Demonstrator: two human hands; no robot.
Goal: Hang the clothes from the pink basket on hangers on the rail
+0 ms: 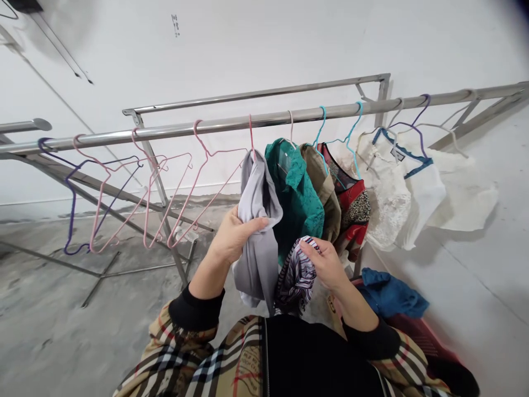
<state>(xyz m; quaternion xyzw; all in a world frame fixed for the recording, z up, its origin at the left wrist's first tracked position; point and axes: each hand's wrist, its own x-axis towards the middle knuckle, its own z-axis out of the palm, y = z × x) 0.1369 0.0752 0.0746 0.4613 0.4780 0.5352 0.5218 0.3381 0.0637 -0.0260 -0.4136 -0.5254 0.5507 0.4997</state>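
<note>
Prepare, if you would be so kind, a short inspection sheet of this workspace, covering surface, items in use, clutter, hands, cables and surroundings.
Surface: gray floor, mottled, beneath a metal rail.
Job's things: gray garment on a pink hanger; striped cloth beside it.
Clutter: blue cloth draped at a red basket, lower right.
Left hand: grips the gray garment, thumb in front.
Right hand: pinches the striped cloth.
Cables: two thin cords, upper left; purpose unclear.
Surroundings: white wall with dark marks; green garment and others hang to the right.
</note>
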